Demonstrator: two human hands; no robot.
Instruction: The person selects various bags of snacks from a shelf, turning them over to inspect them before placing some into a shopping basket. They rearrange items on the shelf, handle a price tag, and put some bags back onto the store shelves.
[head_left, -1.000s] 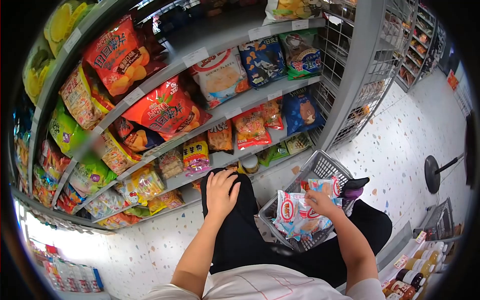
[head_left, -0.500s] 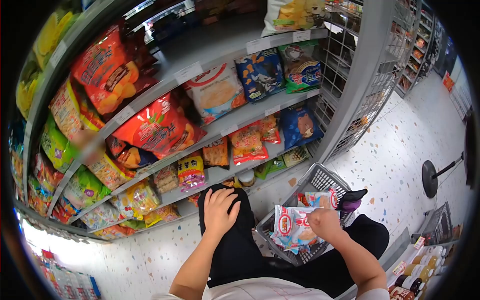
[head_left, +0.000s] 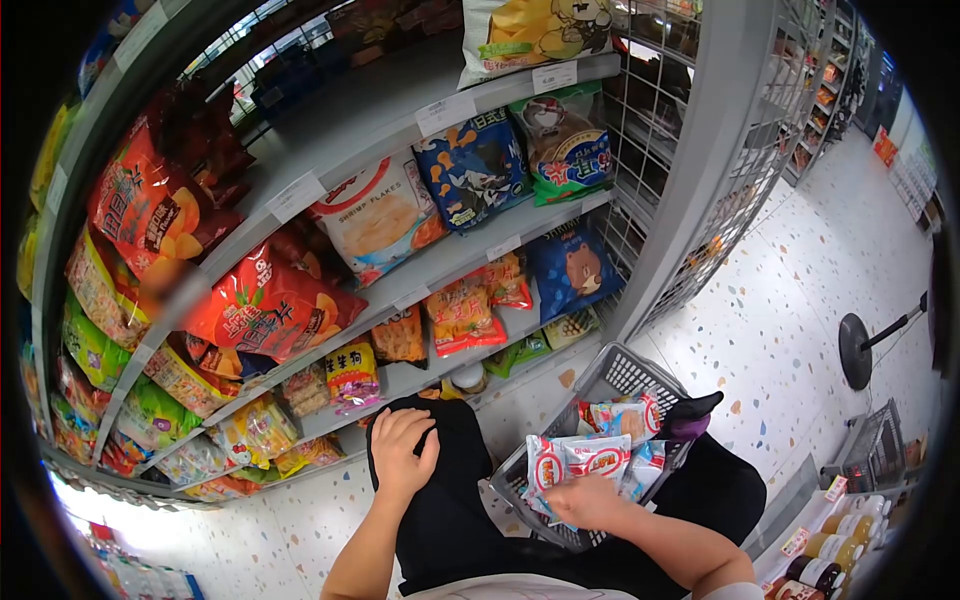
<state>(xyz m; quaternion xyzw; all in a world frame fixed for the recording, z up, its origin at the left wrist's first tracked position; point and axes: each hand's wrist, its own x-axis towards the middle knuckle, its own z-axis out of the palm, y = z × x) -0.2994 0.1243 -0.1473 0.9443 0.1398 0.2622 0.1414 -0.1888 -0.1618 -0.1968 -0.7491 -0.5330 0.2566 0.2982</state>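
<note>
Right hand (head_left: 583, 500) lower over basket (head_left: 622, 375)

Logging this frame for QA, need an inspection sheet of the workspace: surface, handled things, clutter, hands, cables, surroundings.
Surface: speckled terrazzo floor; grey basket stands on it by the person's knee.
Handled things: white-and-red snack packets lie in the basket, with more packets behind them.
Clutter: dark purple-topped item at the basket's far rim; what it is cannot be told.
Hands: left hand rests flat on the black-trousered knee, holding nothing; right hand is on the snack packets, grip blurred.
Cables: nothing seen.
Surroundings: grey shelves stocked with snack bags, wire end panel, bottles lower right, round stand base on the floor.
</note>
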